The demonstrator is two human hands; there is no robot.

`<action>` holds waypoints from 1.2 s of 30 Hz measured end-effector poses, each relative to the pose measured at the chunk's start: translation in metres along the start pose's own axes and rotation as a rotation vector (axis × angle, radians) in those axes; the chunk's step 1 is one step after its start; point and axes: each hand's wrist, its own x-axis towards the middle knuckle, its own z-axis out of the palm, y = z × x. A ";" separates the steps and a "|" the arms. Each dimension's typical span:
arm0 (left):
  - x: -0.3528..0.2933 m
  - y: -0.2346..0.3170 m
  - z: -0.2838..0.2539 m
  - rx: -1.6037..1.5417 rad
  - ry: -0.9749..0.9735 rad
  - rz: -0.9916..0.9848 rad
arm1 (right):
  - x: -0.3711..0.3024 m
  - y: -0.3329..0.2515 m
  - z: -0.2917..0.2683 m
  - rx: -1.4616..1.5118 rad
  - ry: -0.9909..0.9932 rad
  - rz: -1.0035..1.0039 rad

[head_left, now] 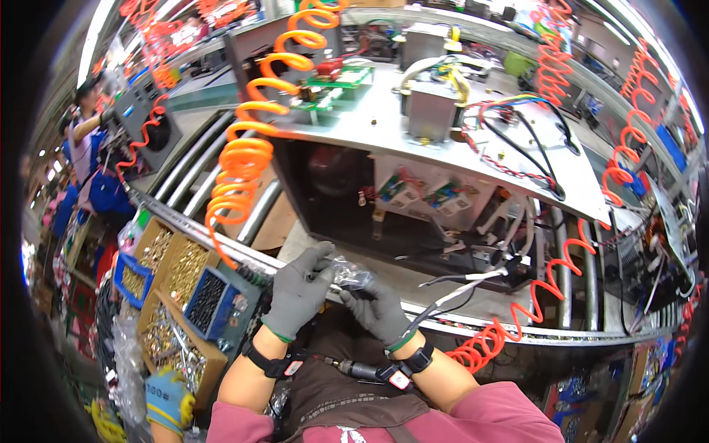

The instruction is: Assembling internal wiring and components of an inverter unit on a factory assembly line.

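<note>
My left hand, in a grey glove, has its thumb and fingers closed on a small crumpled clear plastic bag. Its contents are too small to make out. My right hand, gloved the same way, pinches the near right edge of that bag. Both hands are at the front rail of a roller conveyor. Just beyond them stands an open dark metal cabinet with circuit boards and loose wires inside. Cables with white sleeves stick out of it toward my right hand.
A metal panel on top carries a transformer, a green board and wires. Orange coiled hose hangs at left, red coiled hose at right. Screw bins stand left. Another person's gloved hand is lower left; a person stands far left.
</note>
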 end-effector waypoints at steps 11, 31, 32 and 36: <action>0.045 -0.012 0.031 0.048 -0.147 0.153 | -0.011 -0.037 -0.022 -0.256 0.224 0.023; 0.068 -0.035 0.062 -0.274 -0.074 0.121 | 0.001 -0.045 -0.029 0.265 -0.043 -0.048; 0.068 -0.039 0.062 -0.344 -0.065 0.056 | 0.001 -0.046 -0.030 0.238 -0.016 -0.073; 0.065 -0.057 0.065 -0.539 0.007 -0.088 | 0.000 -0.044 -0.039 0.183 -0.060 -0.150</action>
